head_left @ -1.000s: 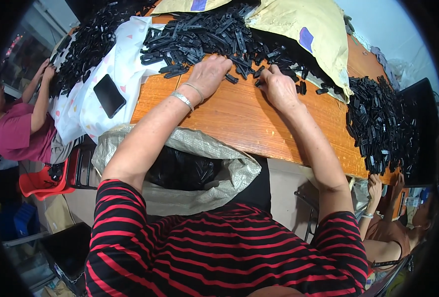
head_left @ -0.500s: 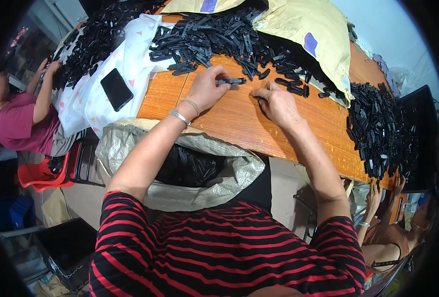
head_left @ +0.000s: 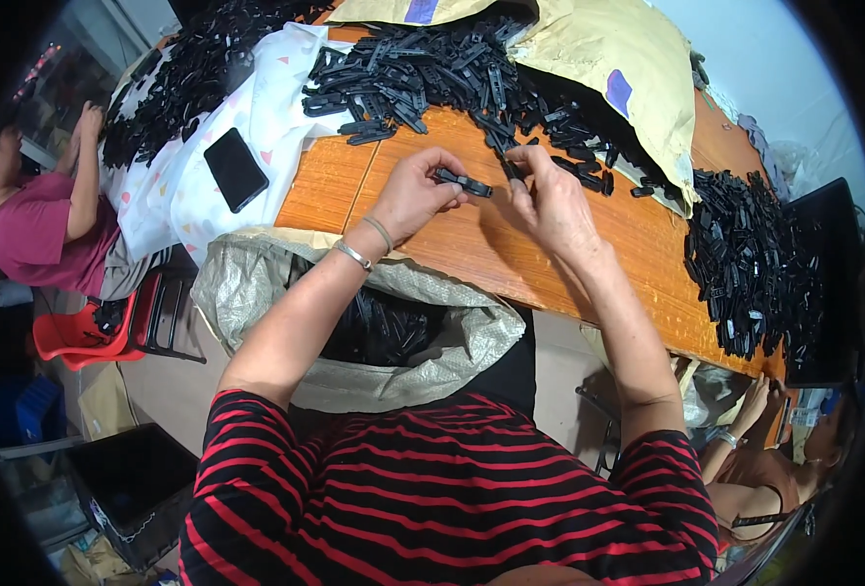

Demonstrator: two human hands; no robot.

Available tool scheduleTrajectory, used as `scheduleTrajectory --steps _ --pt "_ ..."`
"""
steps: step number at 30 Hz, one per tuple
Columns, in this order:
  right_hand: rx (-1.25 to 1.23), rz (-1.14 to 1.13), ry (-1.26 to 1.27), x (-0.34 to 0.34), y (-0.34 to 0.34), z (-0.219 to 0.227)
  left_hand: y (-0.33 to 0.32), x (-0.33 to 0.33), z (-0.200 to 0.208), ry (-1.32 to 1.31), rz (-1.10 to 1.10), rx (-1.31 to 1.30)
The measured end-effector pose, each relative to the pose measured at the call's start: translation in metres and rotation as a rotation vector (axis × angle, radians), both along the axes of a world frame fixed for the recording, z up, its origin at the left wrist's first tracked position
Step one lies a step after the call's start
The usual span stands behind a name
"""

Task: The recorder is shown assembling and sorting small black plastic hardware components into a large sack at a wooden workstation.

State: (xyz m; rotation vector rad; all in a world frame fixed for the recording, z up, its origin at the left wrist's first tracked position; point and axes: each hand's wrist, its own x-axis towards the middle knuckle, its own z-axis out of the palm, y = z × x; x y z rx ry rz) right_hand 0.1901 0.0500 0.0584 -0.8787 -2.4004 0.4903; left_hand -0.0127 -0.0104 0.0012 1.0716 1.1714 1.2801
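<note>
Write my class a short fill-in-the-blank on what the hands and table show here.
1. The left hand pinches a small ____ plastic part.
2. The phone lies on a ____ cloth.
3. The wooden table is ____ in colour.

Missing words: black; white; orange
</note>
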Motion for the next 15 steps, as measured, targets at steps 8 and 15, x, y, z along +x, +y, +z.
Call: scheduleTrajectory --steps 8,15 --pt "0.160 0.109 0.017 -0.019 -0.005 -0.011 -0.010 0.021 0.007 -0.145 0.066 0.095" --pt "-0.373 0.040 0.125 -0.010 -0.007 -0.016 -0.019 0.019 0.012 -0.226 0.096 0.026"
